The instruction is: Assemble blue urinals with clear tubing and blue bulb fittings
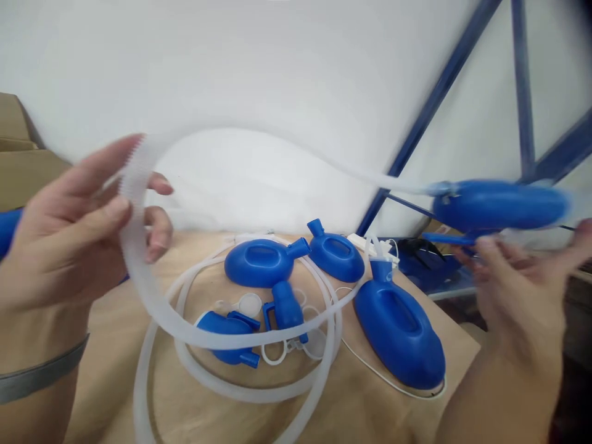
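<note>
My left hand is raised at the left, its fingers wrapped round a translucent ribbed tube. The tube arcs across to a blue rounded part at the right, blurred by motion. Under that part, my right hand grips it from below, near a thin blue handle. Loops of the same tube lie on the brown-covered table. Among the loops sit a blue oval container, a blue cylindrical piece and another blue piece with a handle.
Two more blue containers stand on the table, the nearer one with tubing at its neck. A white cord runs beside it. Cardboard boxes are at the left. Blue metal beams cross the right background.
</note>
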Tool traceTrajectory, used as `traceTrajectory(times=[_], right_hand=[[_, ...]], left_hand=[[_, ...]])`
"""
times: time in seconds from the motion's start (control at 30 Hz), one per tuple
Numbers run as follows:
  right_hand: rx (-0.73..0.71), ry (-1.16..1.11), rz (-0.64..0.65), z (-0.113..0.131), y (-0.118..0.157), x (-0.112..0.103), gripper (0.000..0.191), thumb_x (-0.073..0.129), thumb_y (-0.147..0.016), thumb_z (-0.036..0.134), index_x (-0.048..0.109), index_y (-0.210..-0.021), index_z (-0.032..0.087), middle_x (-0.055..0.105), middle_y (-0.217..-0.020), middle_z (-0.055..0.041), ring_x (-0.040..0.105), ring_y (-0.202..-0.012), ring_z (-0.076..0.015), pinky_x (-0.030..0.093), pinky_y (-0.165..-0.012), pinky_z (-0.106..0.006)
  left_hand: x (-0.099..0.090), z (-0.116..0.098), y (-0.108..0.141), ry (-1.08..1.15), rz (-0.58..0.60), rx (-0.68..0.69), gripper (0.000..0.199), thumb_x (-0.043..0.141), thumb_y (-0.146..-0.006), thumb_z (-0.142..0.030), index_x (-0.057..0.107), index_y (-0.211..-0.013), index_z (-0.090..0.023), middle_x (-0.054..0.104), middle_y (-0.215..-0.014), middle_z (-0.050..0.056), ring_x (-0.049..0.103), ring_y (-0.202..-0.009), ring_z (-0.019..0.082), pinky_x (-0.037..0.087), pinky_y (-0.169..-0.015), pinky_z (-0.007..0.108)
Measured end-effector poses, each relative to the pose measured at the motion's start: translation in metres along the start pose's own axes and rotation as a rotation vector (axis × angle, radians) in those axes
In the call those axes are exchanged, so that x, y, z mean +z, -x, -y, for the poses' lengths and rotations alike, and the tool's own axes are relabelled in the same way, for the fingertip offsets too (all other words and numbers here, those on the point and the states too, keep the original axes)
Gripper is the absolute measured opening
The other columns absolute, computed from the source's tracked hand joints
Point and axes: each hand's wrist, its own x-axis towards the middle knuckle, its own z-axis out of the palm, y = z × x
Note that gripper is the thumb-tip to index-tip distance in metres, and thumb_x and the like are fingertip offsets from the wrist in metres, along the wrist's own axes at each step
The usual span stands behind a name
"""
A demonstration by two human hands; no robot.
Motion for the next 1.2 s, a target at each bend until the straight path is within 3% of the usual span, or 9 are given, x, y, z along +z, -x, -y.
traceTrajectory(times=[0.1, 0.2, 0.27, 0.4, 0.6, 0.77, 0.9, 0.97, 1.2], right_hand=[[0.238, 0.214, 0.131, -0.034, -0.009, -0.041, 0.146, 0.098, -0.033, 0.003, 0.034, -0.158, 0.047, 0.067, -0.089, 0.0045, 0.066, -0.074, -0.018, 0.062, -0.063, -0.033], [0.221, 0.3, 0.187, -0.067, -0.004, -0.08, 0.096, 0.102, -0.032, 0.027, 0.065, -0.12, 0.035, 0.065, -0.092, -0.0004, 0.068, -0.08, -0.0235, 0.064, -0.062, -0.038], [0.217, 0.307, 0.161, -0.083, 0.002, -0.102, 0.08, 0.101, -0.034, 0.038, 0.065, -0.105, 0.033, 0.062, -0.092, -0.0001, 0.069, -0.082, -0.0252, 0.066, -0.068, -0.044], [0.206, 0.316, 0.158, -0.094, 0.008, -0.13, 0.081, 0.1, -0.042, 0.051, 0.063, -0.114, 0.04, 0.061, -0.099, 0.0005, 0.071, -0.089, -0.0291, 0.066, -0.084, -0.055], [0.326, 0.404, 0.296, -0.098, 0.011, -0.131, 0.098, 0.1, -0.045, 0.059, 0.06, -0.13, 0.033, 0.065, -0.107, -0.0044, 0.073, -0.089, -0.0272, 0.064, -0.092, -0.053], [0.318, 0.469, 0.316, -0.099, 0.026, -0.116, 0.111, 0.093, -0.053, 0.068, 0.051, -0.148, 0.03, 0.067, -0.121, -0.01, 0.073, -0.106, -0.0317, 0.063, -0.096, -0.048], [0.35, 0.679, 0.361, -0.09, 0.047, -0.104, 0.152, 0.087, -0.059, 0.075, -0.002, -0.172, 0.025, 0.04, -0.165, -0.0191, 0.057, -0.14, -0.0405, 0.058, -0.107, -0.049], [0.306, 0.801, 0.422, -0.089, 0.052, -0.103, 0.162, 0.091, -0.055, 0.071, -0.012, -0.171, 0.022, 0.028, -0.172, -0.0206, 0.052, -0.145, -0.0427, 0.054, -0.113, -0.052], [0.117, 0.816, 0.52, -0.104, 0.046, -0.117, 0.134, 0.083, -0.065, 0.066, 0.014, -0.171, 0.02, 0.052, -0.152, -0.0205, 0.062, -0.13, -0.04, 0.051, -0.111, -0.06]], left_hand=[[0.029, 0.004, 0.009, -0.012, 0.195, -0.142, 0.054, 0.08, -0.086, -0.038, 0.069, -0.139, -0.038, 0.074, -0.117, 0.007, 0.059, -0.057, 0.012, 0.049, -0.042, 0.027], [0.049, 0.021, 0.015, -0.056, 0.351, -0.384, 0.051, 0.076, -0.09, -0.044, 0.069, -0.14, -0.034, 0.075, -0.122, 0.01, 0.066, -0.06, 0.015, 0.052, -0.043, 0.028], [0.06, 0.032, 0.021, -0.13, 0.474, -0.488, 0.054, 0.071, -0.093, -0.047, 0.065, -0.144, -0.031, 0.078, -0.111, 0.01, 0.069, -0.06, 0.017, 0.056, -0.046, 0.03], [0.077, 0.048, 0.034, -0.274, 0.679, -0.494, 0.056, 0.058, -0.099, -0.053, 0.057, -0.151, -0.029, 0.077, -0.083, 0.005, 0.072, -0.059, 0.022, 0.059, -0.048, 0.032], [0.062, 0.049, 0.031, -0.392, 0.823, -0.343, 0.05, 0.057, -0.101, -0.046, 0.056, -0.15, -0.037, 0.078, -0.096, 0.005, 0.075, -0.065, 0.022, 0.064, -0.06, 0.033], [0.03, 0.028, 0.01, -0.436, 0.774, -0.308, 0.052, 0.061, -0.098, -0.048, 0.061, -0.149, -0.037, 0.081, -0.103, 0.007, 0.079, -0.089, 0.029, 0.066, -0.079, 0.039], [0.017, 0.016, 0.003, -0.501, 0.812, -0.381, 0.06, 0.061, -0.097, -0.05, 0.057, -0.153, -0.031, 0.081, -0.105, 0.006, 0.078, -0.092, 0.028, 0.063, -0.086, 0.035], [0.012, 0.014, 0.003, -0.53, 0.818, -0.389, 0.061, 0.061, -0.098, -0.048, 0.054, -0.156, -0.031, 0.081, -0.104, 0.003, 0.077, -0.096, 0.027, 0.062, -0.088, 0.033], [-0.012, 0.004, 0.003, -0.304, 0.574, -0.303, 0.046, 0.07, -0.094, -0.042, 0.069, -0.138, -0.03, 0.078, -0.088, -0.007, 0.065, -0.063, 0.01, 0.059, -0.067, 0.02]])
